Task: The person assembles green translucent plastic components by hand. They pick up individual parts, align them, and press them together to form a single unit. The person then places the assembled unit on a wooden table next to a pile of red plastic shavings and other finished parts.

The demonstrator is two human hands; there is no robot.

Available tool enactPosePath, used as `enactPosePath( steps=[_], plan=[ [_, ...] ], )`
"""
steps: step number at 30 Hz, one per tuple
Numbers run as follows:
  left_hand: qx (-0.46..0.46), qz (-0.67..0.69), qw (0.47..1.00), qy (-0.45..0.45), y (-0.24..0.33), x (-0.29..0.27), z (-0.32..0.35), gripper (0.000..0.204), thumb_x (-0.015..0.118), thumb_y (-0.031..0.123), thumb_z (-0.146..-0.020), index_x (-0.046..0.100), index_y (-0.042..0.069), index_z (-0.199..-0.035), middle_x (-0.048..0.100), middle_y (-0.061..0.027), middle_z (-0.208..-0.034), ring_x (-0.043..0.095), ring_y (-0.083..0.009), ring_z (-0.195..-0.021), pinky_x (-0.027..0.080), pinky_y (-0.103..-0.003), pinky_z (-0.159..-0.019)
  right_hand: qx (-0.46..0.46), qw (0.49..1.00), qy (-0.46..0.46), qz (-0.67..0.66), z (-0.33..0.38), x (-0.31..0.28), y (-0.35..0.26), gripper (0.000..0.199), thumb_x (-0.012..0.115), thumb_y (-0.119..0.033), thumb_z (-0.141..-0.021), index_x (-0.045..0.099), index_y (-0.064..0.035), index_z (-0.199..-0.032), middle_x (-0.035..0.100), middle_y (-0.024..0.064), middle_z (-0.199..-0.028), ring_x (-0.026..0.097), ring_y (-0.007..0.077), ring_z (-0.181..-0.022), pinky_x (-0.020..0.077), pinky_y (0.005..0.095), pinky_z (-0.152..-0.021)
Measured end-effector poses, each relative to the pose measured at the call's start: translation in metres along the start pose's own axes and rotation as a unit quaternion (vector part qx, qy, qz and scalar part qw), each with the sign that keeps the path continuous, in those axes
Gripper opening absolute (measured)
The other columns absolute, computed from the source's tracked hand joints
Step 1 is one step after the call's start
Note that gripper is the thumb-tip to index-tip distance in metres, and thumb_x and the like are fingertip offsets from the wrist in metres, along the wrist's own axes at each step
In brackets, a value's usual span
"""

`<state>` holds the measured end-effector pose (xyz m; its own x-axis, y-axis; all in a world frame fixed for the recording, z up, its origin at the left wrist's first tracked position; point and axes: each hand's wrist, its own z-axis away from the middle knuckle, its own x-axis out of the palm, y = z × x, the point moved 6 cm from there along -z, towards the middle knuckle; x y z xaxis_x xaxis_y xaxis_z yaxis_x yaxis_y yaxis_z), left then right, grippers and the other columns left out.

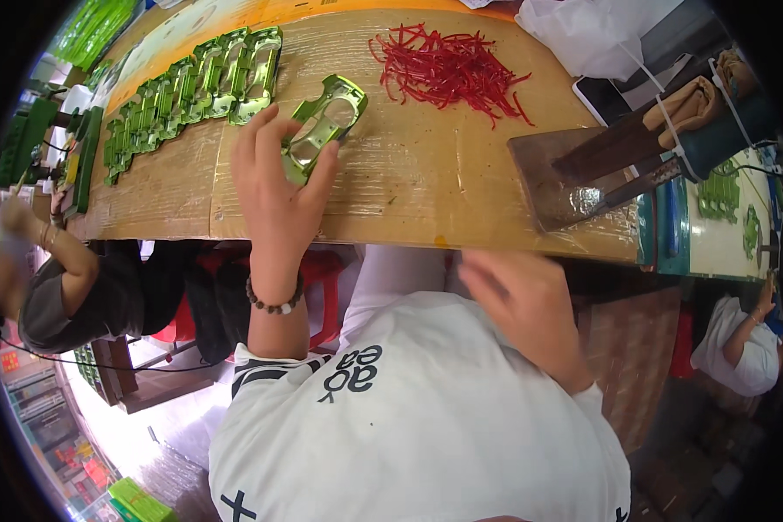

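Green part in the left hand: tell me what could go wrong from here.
The left hand has the green part near its closer end, so it might twist or slip. The row of green parts lies just to the left; a sideways swing could disturb it. The right hand, blurred, is close to the near edge of the table and might bump it.

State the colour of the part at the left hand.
Shiny green: the part at the left hand, best seen in the head view.

Glossy green openwork frame [320,132] — slanted rightward — between thumb and fingers of the left hand [278,181]
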<state>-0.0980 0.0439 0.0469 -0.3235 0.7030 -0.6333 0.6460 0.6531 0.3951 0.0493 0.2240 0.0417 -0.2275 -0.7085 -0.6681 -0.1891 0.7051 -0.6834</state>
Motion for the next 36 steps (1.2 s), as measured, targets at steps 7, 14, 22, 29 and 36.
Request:
enactPosePath(
  steps=[7, 14, 22, 29, 36],
  plan=[
    [0.016, -0.006, 0.999, -0.036, -0.008, 0.015, 0.004, 0.035, 0.069, 0.023, -0.071, 0.057, 0.002, -0.096, 0.053, -0.0198, -0.113, 0.052, -0.0349, -0.097, 0.039, -0.041, -0.082, 0.032, 0.938, 0.184, 0.291, -0.103, 0.004, 0.021, 0.007, 0.049, 0.004, -0.074, 0.051, 0.0006, -0.079, 0.059, 0.0158, -0.077, 0.057, 0.0349, -0.078, 0.0455, 0.041, -0.069],
    [-0.014, 0.053, 0.997, -0.056, -0.017, 0.014, 0.004, 0.032, 0.072, 0.015, -0.066, 0.058, 0.002, -0.092, 0.055, -0.0177, -0.112, 0.054, -0.034, -0.094, 0.042, -0.039, -0.079, 0.14, 0.935, 0.093, 0.313, -0.111, 0.012, 0.04, 0.019, 0.054, -0.005, -0.079, 0.059, -0.0044, -0.097, 0.063, 0.0146, -0.086, 0.06, 0.0332, -0.081, 0.0458, 0.0414, -0.072],
    [-0.01, 0.124, 0.992, -0.002, -0.023, 0.008, 0.007, 0.028, 0.074, 0.009, -0.062, 0.059, 0.002, -0.085, 0.057, -0.0168, -0.11, 0.056, -0.0334, -0.088, 0.044, -0.038, -0.074, 0.051, 0.961, 0.189, 0.194, -0.104, 0.004, 0.034, 0.022, 0.053, -0.004, -0.079, 0.062, -0.0026, -0.1, 0.062, 0.0178, -0.087, 0.059, 0.0336, -0.08, 0.0473, 0.0382, -0.072],
    [-0.047, 0.305, 0.951, 0.008, 0.003, -0.014, 0.032, 0.041, 0.079, 0.006, -0.058, 0.057, 0.002, -0.093, 0.051, -0.0241, -0.117, 0.054, -0.028, -0.103, 0.041, -0.033, -0.088, -0.115, 0.962, 0.234, -0.081, -0.078, -0.002, -0.004, 0.022, 0.061, 0.009, -0.07, 0.066, -0.0009, -0.089, 0.065, 0.0128, -0.084, 0.064, 0.0215, -0.074, 0.0496, 0.0265, -0.065],
    [-0.069, 0.592, 0.797, -0.098, 0.034, 0.001, 0.049, 0.06, 0.077, 0.0, -0.063, 0.041, 0.0, -0.111, 0.042, -0.0249, -0.126, 0.049, -0.0261, -0.112, 0.039, -0.034, -0.093, -0.213, 0.937, 0.259, -0.097, -0.054, -0.02, -0.03, 0.024, 0.059, 0.015, -0.068, 0.064, 0.0021, -0.088, 0.064, 0.0173, -0.087, 0.064, 0.0234, -0.075, 0.0515, 0.0268, -0.064]
  ],
)
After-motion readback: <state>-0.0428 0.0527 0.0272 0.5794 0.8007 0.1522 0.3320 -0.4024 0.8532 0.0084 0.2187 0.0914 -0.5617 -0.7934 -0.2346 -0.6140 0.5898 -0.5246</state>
